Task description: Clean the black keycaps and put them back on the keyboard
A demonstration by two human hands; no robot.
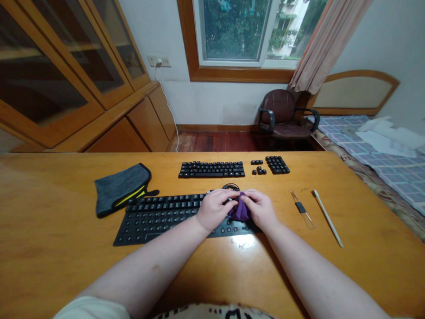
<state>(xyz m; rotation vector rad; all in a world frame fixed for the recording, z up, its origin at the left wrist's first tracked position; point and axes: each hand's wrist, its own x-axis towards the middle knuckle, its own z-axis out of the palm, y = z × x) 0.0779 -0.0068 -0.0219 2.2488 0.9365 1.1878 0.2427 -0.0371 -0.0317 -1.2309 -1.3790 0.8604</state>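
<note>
Far left of the grip: folded grey fabric pouch with a yellow stripe (121, 188), flat on the glossy wooden table (49, 212), touching the top-left corner of the black flat keyboard (159, 217). The left hand (214, 208) is over the keyboard's right part, fingers curled and pinching the crumpled purple cloth (239, 212). The cloth is bunched between both hands and pressed down on the keys. The right hand (262, 208) pinches it from the other side, fingers closed. Beyond the grip: rows of loose black keycaps (211, 169), well apart. Right of the grip: clear plastic tool with a black band (301, 208), then a thin cream stick (327, 217), both on the table.
</note>
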